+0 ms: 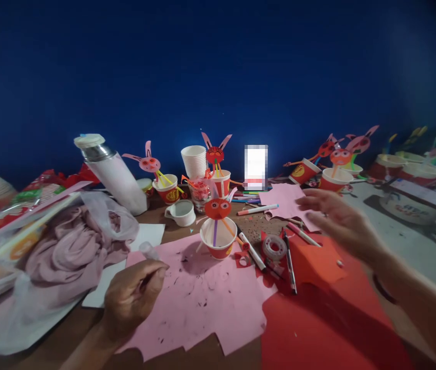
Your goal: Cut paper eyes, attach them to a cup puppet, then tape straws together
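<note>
My left hand (135, 293) is closed at the left edge of a large pink sheet (202, 298), its fingers curled; whatever it may hold is hidden. Raised over the right side, my right hand (331, 218) has its fingers stretched out and apart, near a smaller pink paper piece (285, 198). Between the hands stands a paper cup (218, 244) with a red, pink-eared rabbit face (218, 208) on straws. To its right lie a black-and-white marker (254, 251), a tape roll (274, 247) and a dark pen (290, 264).
A white thermos (113, 177) leans at the back left beside cloth (67, 252) in a plastic bag. Stacked cups (195, 161) and more rabbit cups (166, 189) line the back. Red paper (318, 329) and orange paper (322, 262) lie at the right.
</note>
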The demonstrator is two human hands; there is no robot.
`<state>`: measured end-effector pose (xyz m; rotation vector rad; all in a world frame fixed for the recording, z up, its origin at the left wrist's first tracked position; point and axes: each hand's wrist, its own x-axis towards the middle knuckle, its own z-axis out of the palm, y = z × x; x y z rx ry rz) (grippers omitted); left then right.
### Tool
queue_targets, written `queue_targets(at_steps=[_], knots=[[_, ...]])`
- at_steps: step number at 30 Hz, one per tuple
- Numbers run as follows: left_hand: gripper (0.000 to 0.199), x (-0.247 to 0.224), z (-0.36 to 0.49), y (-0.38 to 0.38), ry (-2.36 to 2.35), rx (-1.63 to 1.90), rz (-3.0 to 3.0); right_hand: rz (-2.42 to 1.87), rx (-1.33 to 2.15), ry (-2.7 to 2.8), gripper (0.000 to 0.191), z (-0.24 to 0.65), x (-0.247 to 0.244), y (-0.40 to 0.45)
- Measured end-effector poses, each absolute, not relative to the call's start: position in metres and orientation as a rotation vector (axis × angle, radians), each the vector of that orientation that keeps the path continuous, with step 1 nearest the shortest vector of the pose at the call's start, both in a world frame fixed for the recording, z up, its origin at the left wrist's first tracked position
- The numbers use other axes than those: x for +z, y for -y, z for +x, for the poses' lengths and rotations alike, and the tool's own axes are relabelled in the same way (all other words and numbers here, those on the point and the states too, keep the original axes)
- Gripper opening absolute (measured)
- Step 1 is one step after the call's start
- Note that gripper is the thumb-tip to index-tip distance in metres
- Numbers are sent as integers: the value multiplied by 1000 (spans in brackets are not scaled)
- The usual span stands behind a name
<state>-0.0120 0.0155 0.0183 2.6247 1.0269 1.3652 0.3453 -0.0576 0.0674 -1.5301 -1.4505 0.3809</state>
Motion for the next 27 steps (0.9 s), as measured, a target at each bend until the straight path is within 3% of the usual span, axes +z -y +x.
queue_targets(at_steps=[5, 12, 27], knots=[[8, 14, -12, -17, -985, 1337, 2660, -2081, 18, 1095, 31, 438, 61, 77], [15, 11, -13, -19, -1160, 1291, 2616, -2598, 0, 931, 16, 505, 44, 71], [15, 10, -19, -25, -1183, 1208, 2662, -2778, 184, 945, 27, 527, 24, 16]])
